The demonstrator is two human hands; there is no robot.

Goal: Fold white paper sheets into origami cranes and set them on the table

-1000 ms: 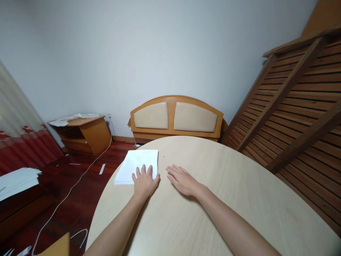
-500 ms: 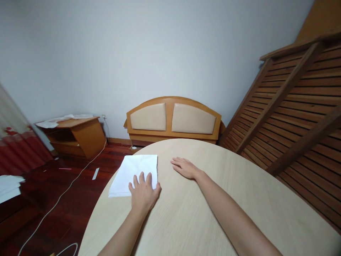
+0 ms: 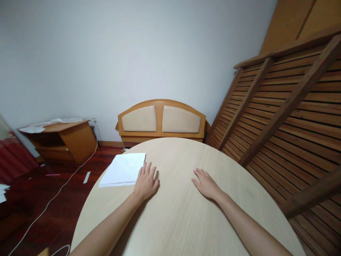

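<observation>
A stack of white paper (image 3: pixel 121 170) lies at the left edge of the round, pale wood table (image 3: pixel 173 220). My left hand (image 3: pixel 146 181) is beside the stack's right side, fingers spread and palm down; its fingertips are at the paper's right edge, and whether they touch it I cannot tell. To the right, my right hand (image 3: pixel 206 183) rests palm down at the tabletop with its fingers stretched out. Neither hand holds anything.
Behind the table stands a wooden headboard (image 3: pixel 160 133) with two cream panels. A slatted wooden frame (image 3: pixel 269 106) leans along the right. A low cabinet (image 3: pixel 77 142) with white sheets on top is at the left, and a white cable (image 3: pixel 62 188) runs across the dark red floor.
My left hand has slid off the paper to its right side. My right hand has moved right and nearer to me. The view has turned somewhat to the right.
</observation>
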